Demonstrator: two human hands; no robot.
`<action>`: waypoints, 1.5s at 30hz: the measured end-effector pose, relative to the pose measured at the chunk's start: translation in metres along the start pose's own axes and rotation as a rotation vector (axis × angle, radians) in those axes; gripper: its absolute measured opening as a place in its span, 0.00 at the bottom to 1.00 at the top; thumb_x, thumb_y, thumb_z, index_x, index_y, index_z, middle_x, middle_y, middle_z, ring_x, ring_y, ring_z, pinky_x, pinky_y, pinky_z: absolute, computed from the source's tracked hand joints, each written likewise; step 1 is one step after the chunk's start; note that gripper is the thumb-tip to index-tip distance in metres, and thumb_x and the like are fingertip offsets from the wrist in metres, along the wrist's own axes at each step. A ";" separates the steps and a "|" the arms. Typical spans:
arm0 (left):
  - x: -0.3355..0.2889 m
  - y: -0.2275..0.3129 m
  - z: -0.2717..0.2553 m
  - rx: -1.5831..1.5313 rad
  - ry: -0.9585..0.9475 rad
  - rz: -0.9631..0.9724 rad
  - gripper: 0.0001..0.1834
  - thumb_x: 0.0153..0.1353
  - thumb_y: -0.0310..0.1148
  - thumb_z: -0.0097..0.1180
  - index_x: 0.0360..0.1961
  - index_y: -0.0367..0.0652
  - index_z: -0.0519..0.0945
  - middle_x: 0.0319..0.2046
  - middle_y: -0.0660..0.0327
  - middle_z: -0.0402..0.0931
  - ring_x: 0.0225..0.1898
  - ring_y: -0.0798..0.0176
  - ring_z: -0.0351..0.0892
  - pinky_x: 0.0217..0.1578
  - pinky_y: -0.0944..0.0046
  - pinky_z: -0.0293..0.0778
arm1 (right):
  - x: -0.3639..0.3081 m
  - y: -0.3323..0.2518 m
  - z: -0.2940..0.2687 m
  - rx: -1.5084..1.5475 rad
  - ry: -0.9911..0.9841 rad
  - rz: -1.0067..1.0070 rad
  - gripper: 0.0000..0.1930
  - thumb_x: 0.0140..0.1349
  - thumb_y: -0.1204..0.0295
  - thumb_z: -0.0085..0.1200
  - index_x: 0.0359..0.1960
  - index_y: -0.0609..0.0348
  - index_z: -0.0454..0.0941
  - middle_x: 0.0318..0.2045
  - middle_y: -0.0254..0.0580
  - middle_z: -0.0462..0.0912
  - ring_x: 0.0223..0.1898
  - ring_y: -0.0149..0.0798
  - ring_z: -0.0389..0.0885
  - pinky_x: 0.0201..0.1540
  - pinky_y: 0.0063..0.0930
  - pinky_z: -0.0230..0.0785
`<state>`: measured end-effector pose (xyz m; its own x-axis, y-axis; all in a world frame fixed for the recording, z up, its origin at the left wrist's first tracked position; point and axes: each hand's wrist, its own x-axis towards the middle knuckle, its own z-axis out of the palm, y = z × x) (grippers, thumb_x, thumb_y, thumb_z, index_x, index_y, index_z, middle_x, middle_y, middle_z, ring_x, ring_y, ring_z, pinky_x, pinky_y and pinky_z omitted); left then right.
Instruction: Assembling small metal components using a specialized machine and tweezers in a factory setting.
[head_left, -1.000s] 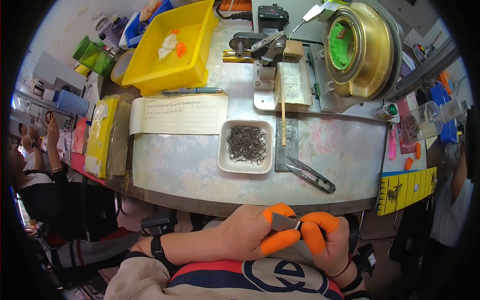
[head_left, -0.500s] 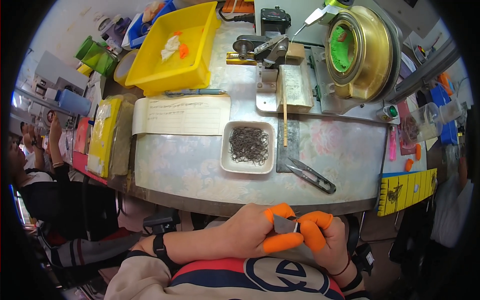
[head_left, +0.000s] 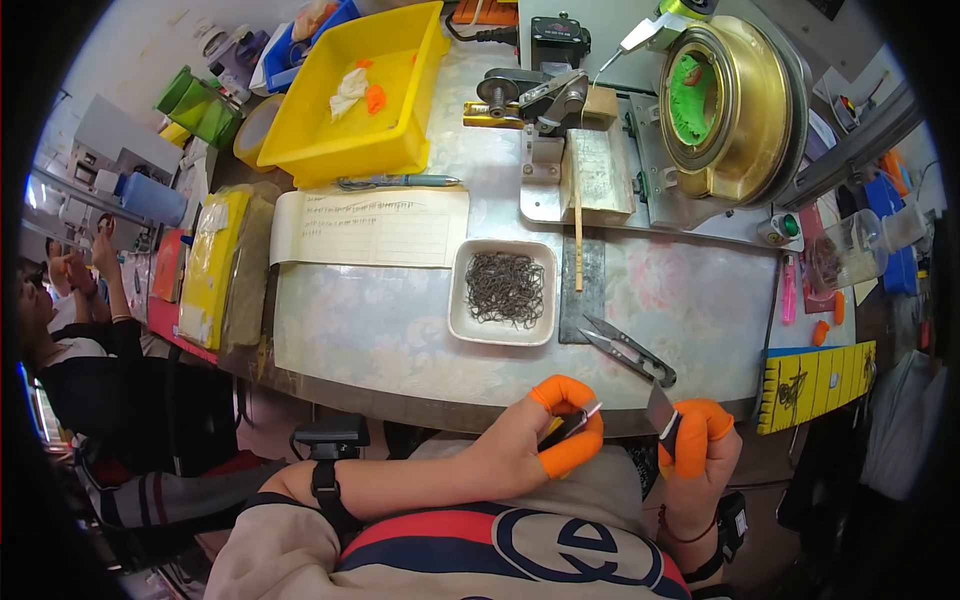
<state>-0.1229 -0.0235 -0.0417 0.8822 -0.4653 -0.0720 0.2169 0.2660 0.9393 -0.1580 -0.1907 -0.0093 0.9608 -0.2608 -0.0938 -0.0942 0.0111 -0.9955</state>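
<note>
Nearer than the dish [head_left: 503,337], the left hand [head_left: 528,440] pinches a slim tool [head_left: 576,423]. The right hand [head_left: 703,458] grips a blade [head_left: 659,409] (tip up).

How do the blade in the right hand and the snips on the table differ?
The flat grey blade is one broad piece; the snips have two pointed blades. The blade is held in the right hand; the snips lie on the table. Both look metallic.
</note>
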 end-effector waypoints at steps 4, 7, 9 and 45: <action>0.004 0.018 -0.011 -0.009 -0.166 -0.473 0.15 0.57 0.29 0.49 0.46 0.38 0.68 0.32 0.60 0.73 0.28 0.74 0.69 0.31 0.73 0.67 | -0.001 -0.002 -0.003 -0.156 -0.129 0.065 0.08 0.56 0.72 0.50 0.27 0.67 0.74 0.19 0.36 0.76 0.21 0.24 0.71 0.25 0.16 0.62; 0.002 0.015 -0.011 0.218 -0.260 -0.231 0.17 0.58 0.29 0.48 0.50 0.39 0.67 0.33 0.61 0.73 0.29 0.73 0.69 0.31 0.72 0.68 | 0.001 -0.005 -0.002 -0.248 -0.245 0.106 0.08 0.55 0.73 0.50 0.27 0.67 0.75 0.18 0.39 0.76 0.20 0.26 0.72 0.24 0.17 0.62; 0.001 0.018 -0.011 0.352 -0.268 -0.031 0.18 0.59 0.29 0.47 0.51 0.40 0.66 0.34 0.61 0.73 0.30 0.71 0.70 0.32 0.72 0.68 | 0.002 -0.006 -0.002 -0.258 -0.279 0.128 0.08 0.55 0.73 0.51 0.27 0.67 0.75 0.18 0.40 0.76 0.19 0.27 0.72 0.24 0.17 0.63; 0.032 0.070 -0.069 1.260 0.204 0.500 0.18 0.47 0.30 0.58 0.42 0.43 0.75 0.48 0.56 0.64 0.52 0.51 0.60 0.53 0.57 0.53 | 0.055 -0.008 -0.019 -1.176 0.005 -0.571 0.13 0.48 0.77 0.54 0.37 0.62 0.73 0.35 0.42 0.73 0.38 0.46 0.69 0.50 0.41 0.54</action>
<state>-0.0505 0.0383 -0.0015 0.8226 -0.3867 0.4169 -0.5662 -0.6245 0.5380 -0.1097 -0.2239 -0.0057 0.9401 0.0484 0.3374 0.1516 -0.9459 -0.2869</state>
